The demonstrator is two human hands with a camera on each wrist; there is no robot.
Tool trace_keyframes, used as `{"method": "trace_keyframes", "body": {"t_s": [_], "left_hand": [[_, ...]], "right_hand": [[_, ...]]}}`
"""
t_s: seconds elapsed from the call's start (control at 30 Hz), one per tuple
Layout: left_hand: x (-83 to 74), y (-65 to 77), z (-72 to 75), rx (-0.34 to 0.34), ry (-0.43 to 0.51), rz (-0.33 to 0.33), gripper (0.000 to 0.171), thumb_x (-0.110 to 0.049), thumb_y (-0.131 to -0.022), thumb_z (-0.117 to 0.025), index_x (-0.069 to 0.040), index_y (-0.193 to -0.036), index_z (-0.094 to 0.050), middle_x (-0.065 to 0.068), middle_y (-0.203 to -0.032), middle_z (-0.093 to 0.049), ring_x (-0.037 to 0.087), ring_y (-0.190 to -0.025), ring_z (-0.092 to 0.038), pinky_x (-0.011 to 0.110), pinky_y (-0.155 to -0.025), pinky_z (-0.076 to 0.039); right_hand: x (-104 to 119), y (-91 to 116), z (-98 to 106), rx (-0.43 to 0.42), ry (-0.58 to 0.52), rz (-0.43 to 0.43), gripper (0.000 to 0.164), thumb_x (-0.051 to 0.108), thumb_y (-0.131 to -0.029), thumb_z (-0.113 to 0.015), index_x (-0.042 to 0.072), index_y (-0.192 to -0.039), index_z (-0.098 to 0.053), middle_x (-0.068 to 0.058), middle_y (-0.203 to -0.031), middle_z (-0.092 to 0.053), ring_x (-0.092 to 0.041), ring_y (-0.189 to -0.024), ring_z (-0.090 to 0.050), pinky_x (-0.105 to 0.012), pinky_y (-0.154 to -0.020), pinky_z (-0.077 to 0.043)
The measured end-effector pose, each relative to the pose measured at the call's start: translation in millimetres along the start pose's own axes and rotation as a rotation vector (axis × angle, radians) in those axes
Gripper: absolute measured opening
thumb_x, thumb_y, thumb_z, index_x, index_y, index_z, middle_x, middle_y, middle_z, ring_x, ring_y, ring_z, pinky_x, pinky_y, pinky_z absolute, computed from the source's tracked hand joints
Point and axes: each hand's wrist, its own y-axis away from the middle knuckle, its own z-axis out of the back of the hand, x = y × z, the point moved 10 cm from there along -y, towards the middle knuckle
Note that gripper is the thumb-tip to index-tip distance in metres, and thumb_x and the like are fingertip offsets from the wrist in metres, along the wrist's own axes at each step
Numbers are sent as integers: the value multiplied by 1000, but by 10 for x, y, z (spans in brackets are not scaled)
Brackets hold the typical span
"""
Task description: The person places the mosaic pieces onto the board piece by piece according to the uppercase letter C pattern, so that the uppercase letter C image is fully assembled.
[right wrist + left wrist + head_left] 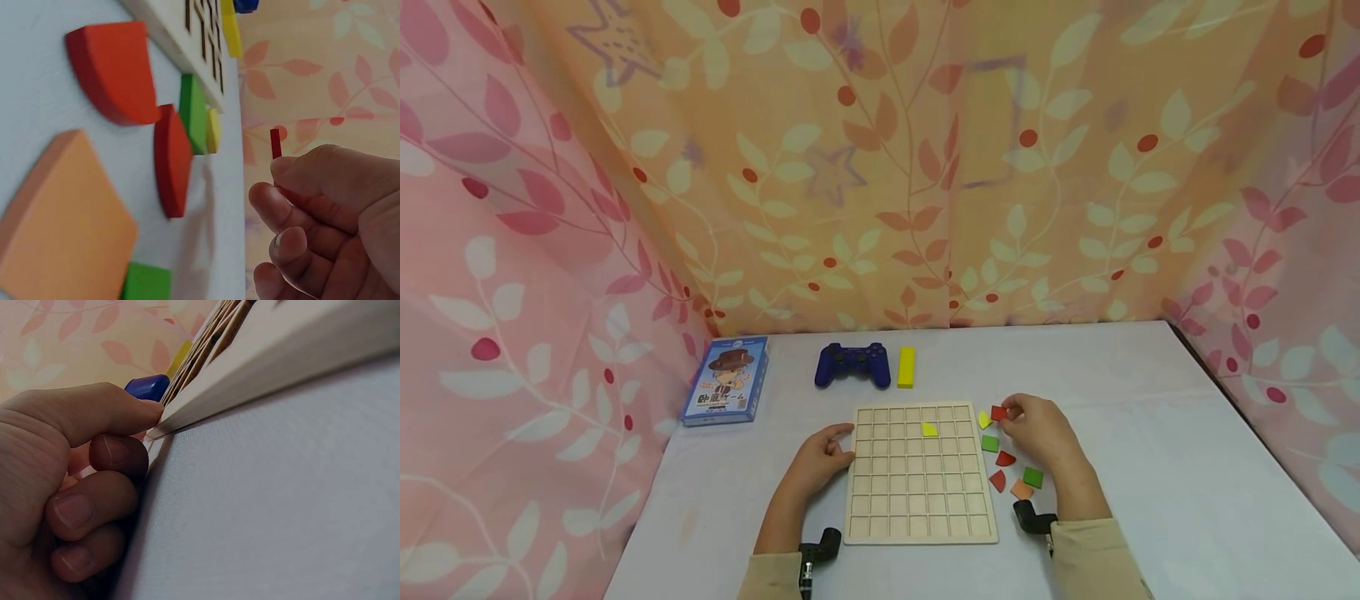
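A pale wooden grid board [922, 504] lies in the middle of the table, with one yellow piece [930, 429] in a cell of its upper part. My left hand [820, 457] is at the board's left edge; its thumb and forefinger pinch the rim while the other fingers curl below, as the left wrist view shows. Between thumb and forefinger of my right hand [1039, 427] is a thin red piece [275, 144], held up right of the board. Under and beside that hand lie two red rounded wedges [119, 72], a yellow piece [984, 421], two green pieces [990, 443] and an orange piece [69, 219].
Behind the board lie a dark blue game controller [852, 365] and a yellow bar [906, 367]. A blue illustrated box [726, 382] is at the table's back left. Patterned cloth [880, 167] hangs around the back and sides of the white table [1180, 467].
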Motion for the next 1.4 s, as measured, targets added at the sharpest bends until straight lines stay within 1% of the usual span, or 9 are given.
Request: {"method": "trace_keyframes", "body": {"t_s": [0.2, 0.43, 0.57, 0.67, 0.77, 1.03, 1.1, 1.33, 1.4], "left_hand": [[-3, -11, 0, -4, 2, -6, 52, -10, -89, -78, -6, -138, -63, -2, -65, -53, 12, -56, -46, 27, -53, -37], [11, -4, -4, 1, -7, 0, 53, -11, -89, -78, -6, -139, -63, -2, -64, -53, 12, -56, -46, 27, -53, -38], [18, -7, 2, 3, 1, 2, 53, -12, -89, -78, -6, -139, -62, -2, -65, -53, 13, -57, -46, 27, -53, -38], [17, -8, 5, 2, -4, -6, 53, -12, -89, -78, -6, -139, -62, -2, -65, -53, 13, -57, -46, 28, -53, -38], [10, -1, 3, 5, -11, -12, 54, -12, -89, -78, -6, -140, -62, -2, -65, -53, 13, -57, -46, 28, -53, -38], [29, 5, -11, -3, -26, 9, 53, -13, -89, -78, -9, -140, -62, -2, -65, -54, 12, -57, -47, 28, -54, -38], [22, 9, -12, -4, -31, 5, 53, -13, -90, -78, -8, -140, -62, -2, -65, -54, 12, -57, -47, 28, -54, -38], [8, 11, -3, -6, -28, -13, 53, -12, -89, -78, -6, -139, -62, -3, -65, -53, 11, -56, -46, 27, -53, -38], [10, 11, -1, -7, -27, -14, 53, -12, -89, -78, -7, -139, -62, -2, -65, -53, 11, -56, -47, 27, -53, -38]], "right_hand": [[138, 25, 76, -22, -30, 19, 35, 18, -94, -71, 6, -127, -68, -4, -103, -66, -24, -89, -56, -38, -76, -48], [408, 62, 182, -57, -33, 93, 33, 14, -92, -73, 4, -124, -69, -5, -99, -68, -24, -82, -55, -34, -70, -48], [549, 75, 201, -54, -47, 125, 34, 13, -92, -73, 3, -124, -69, -4, -99, -69, -22, -80, -53, -33, -66, -46], [649, 78, 194, -51, -50, 156, 33, 14, -92, -73, 4, -124, -70, -3, -98, -69, -22, -79, -52, -33, -65, -46], [740, 81, 165, -46, -60, 186, 32, 14, -92, -74, 4, -122, -70, -1, -97, -69, -21, -78, -52, -33, -65, -46], [928, 70, 18, -32, -74, 246, 28, 11, -90, -76, 5, -117, -72, 2, -91, -68, -19, -71, -49, -34, -63, -43], [988, 73, -21, -27, -67, 259, 27, 11, -89, -76, 6, -116, -73, 3, -90, -67, -18, -72, -50, -34, -65, -43], [1175, 81, -197, -14, -16, 325, 23, 14, -89, -77, 10, -111, -75, 8, -85, -64, -15, -63, -48, -34, -63, -43], [1210, 77, -262, -9, 7, 343, 22, 14, -88, -78, 10, -109, -76, 9, -84, -63, -14, -67, -50, -35, -66, -45]]}}
